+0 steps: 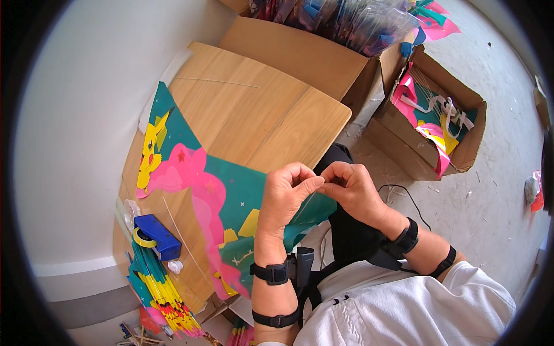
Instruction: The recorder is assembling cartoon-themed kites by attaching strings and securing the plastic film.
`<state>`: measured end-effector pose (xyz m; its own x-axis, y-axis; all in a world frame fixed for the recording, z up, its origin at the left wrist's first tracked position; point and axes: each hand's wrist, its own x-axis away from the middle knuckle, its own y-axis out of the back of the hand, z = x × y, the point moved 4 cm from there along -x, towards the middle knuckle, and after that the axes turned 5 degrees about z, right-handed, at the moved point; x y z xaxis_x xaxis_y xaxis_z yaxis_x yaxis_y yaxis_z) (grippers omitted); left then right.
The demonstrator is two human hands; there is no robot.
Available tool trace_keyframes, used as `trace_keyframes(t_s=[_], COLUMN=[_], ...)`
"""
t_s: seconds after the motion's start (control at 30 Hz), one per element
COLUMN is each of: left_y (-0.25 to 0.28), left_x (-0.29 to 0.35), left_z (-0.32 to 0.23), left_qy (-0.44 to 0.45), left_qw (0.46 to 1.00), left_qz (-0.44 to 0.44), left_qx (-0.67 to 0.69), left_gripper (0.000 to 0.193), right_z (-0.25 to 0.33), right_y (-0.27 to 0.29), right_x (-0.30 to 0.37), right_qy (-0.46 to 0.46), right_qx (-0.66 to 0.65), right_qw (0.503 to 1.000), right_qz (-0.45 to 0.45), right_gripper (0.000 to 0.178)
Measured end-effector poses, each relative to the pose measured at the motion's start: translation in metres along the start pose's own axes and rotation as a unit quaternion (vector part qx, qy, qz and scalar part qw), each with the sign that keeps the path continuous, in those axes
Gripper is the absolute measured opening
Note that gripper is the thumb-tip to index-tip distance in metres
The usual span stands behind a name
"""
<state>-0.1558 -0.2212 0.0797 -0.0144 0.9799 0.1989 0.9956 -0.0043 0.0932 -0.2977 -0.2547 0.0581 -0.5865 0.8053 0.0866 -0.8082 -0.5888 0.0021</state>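
Note:
My left hand [288,193] and my right hand [353,191] meet over the table's near right edge, thumbs and fingertips pinched together. What they grip is too small to make out; a thin pale line runs down from the fingertips. Below and left of them spreads a thin printed sheet [234,176], teal and pink with yellow cartoon figures, shaped like a kite sail. It lies across the wooden table [271,109], and its near right part hangs over the edge by my lap.
A blue tape dispenser [166,236] stands at the table's left, near a thin rod [187,237] and a bundle of folded printed pieces [167,294]. Another rod [216,82] lies farther back. Behind stands a large carton [288,49]; an open cardboard box [398,144] sits right.

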Motion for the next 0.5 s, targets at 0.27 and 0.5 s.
trace_keyframes(t_s=[0.27,0.5], left_y=[0.011,0.004], left_x=[-0.005,-0.003], left_z=[-0.006,-0.015], left_qy=[-0.049,-0.081], left_qw=[0.978,0.971], left_qz=[-0.033,0.087], left_qx=[-0.201,-0.209], left_gripper=[0.018,0.016], right_z=[0.007,0.007], right_y=[-0.002,-0.001], right_x=[0.004,0.004], right_qy=[-0.008,-0.003], right_qx=[-0.004,0.003], right_qw=[1.000,1.000], right_qz=[0.026,-0.004], right_gripper=[0.012,0.013])
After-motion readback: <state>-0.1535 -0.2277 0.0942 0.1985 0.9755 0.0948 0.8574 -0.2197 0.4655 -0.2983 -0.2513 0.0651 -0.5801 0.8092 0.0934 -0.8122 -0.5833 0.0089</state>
